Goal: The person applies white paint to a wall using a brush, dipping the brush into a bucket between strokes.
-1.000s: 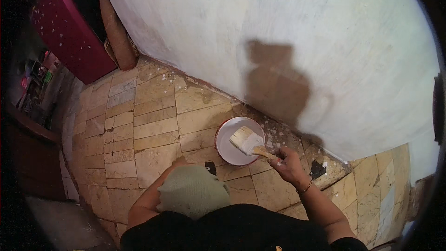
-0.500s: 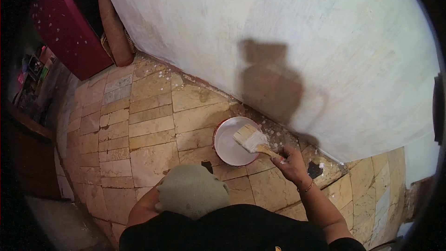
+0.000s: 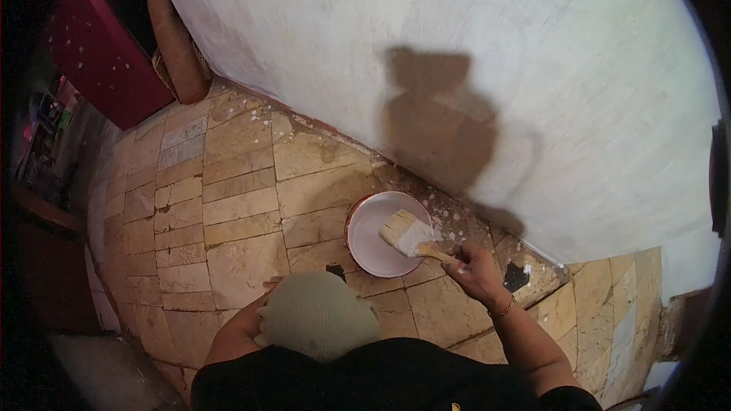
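Note:
My right hand (image 3: pixel 476 272) is closed round the wooden handle of a wide flat paintbrush (image 3: pixel 415 237). Whitish paint coats the lower part of its pale bristles, close to the handle. The brush is held over a round tub (image 3: pixel 347 237) with a reddish outside and a pale, whitish inside. Its bristles point left across the opening; whether they touch the paint I cannot tell. A pale green knitted shape (image 3: pixel 318 316) in front of my body covers most of my left hand (image 3: pixel 272 283). Only a bit of its fingers shows, so its grip is hidden.
A whitish wall (image 3: pixel 304 38) rises along the far side and carries a dark shadow. Yellowish floor tiles (image 3: pixel 244 213) have white paint spots near the wall's foot. At the far left stand a dark pink panel (image 3: pixel 106 53) and a brown post-like roll (image 3: pixel 179 46).
The view has shifted slightly, so the wall and pink panel sit a little further left and higher. The brush has moved slightly left over the tub, still in my right hand.

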Tool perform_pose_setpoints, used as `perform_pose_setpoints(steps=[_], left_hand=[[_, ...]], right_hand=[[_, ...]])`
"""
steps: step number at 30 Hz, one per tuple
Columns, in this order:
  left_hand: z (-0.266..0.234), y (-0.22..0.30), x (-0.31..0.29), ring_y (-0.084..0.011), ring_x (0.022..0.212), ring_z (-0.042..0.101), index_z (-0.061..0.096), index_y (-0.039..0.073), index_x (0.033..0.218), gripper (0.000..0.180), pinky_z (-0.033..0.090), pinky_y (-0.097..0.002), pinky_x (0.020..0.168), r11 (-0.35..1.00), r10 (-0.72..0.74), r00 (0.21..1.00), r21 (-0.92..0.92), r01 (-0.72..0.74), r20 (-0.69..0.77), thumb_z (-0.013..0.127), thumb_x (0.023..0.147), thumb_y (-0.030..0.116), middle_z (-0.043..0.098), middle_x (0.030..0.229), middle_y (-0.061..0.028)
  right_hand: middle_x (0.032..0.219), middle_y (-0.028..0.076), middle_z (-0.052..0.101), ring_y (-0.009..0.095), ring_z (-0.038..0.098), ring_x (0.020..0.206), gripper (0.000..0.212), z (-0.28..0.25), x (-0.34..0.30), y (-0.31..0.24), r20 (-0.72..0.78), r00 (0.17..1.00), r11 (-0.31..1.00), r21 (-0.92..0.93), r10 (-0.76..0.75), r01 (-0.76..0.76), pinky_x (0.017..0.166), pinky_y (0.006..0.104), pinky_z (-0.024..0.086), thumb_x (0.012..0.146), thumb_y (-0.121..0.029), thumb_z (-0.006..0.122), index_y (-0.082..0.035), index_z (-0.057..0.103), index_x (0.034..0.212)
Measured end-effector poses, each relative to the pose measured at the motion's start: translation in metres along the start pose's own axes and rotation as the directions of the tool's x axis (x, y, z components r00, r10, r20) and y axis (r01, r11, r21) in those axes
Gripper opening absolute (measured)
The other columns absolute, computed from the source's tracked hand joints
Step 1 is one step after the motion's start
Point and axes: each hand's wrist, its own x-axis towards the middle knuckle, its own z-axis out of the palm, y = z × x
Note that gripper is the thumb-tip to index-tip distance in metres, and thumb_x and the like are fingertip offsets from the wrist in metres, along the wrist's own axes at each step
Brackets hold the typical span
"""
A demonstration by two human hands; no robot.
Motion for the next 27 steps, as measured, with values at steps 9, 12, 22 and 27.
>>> perform_pose_setpoints(steps=[9, 12, 22, 27], left_hand=[[-0.002, 0.0, 0.002, -0.0487, 0.123, 0.034, 0.032, -0.014, 0.131, 0.112, 0.032, -0.056, 0.098, 0.999, -0.032, 0.999, 0.003, 0.032, -0.006, 0.062, 0.065, 0.071, 0.029, 0.137, -0.035], [-0.006, 0.002, 0.004, -0.049, 0.124, 0.034, 0.031, -0.014, 0.131, 0.113, 0.032, -0.0563, 0.098, 0.999, -0.037, 0.999, 0.006, 0.037, -0.012, 0.062, 0.064, 0.072, 0.028, 0.137, -0.0351], [-0.019, 0.008, 0.011, -0.0499, 0.125, 0.032, 0.03, -0.015, 0.132, 0.116, 0.03, -0.0573, 0.099, 0.998, -0.05, 0.998, 0.02, 0.051, -0.031, 0.061, 0.063, 0.074, 0.027, 0.138, -0.0357], [-0.02, 0.005, 0.011, -0.0504, 0.125, 0.031, 0.029, -0.015, 0.132, 0.118, 0.029, -0.0578, 0.099, 0.998, -0.065, 0.997, 0.023, 0.066, -0.035, 0.06, 0.062, 0.075, 0.026, 0.138, -0.0359]], right_hand=[[0.078, 0.021, 0.063, 0.035, 0.063, 0.073, 0.036, -0.005, 0.012, 0.0, 0.08, 0.997, 0.99, -0.139, -0.006, 0.018, 0.067, 0.0414, 0.049, 0.074, -0.027, 0.069, 0.003, 0.061, 0.092], [0.071, 0.018, 0.058, 0.031, 0.057, 0.066, 0.035, -0.005, 0.018, 0.003, 0.083, 0.996, 0.991, -0.134, -0.012, 0.023, 0.062, 0.0394, 0.046, 0.073, -0.029, 0.07, 0.002, 0.06, 0.086], [0.062, 0.013, 0.053, 0.023, 0.05, 0.056, 0.032, -0.01, 0.027, 0.003, 0.092, 0.995, 0.998, -0.054, -0.03, 0.035, 0.054, 0.0351, 0.041, 0.072, -0.028, 0.07, 0.0, 0.056, 0.074], [0.064, 0.013, 0.054, 0.023, 0.052, 0.057, 0.029, -0.011, 0.028, 0.004, 0.122, 0.992, 0.991, -0.128, -0.03, 0.046, 0.055, 0.0355, 0.042, 0.072, -0.026, 0.07, 0.0, 0.057, 0.078]])
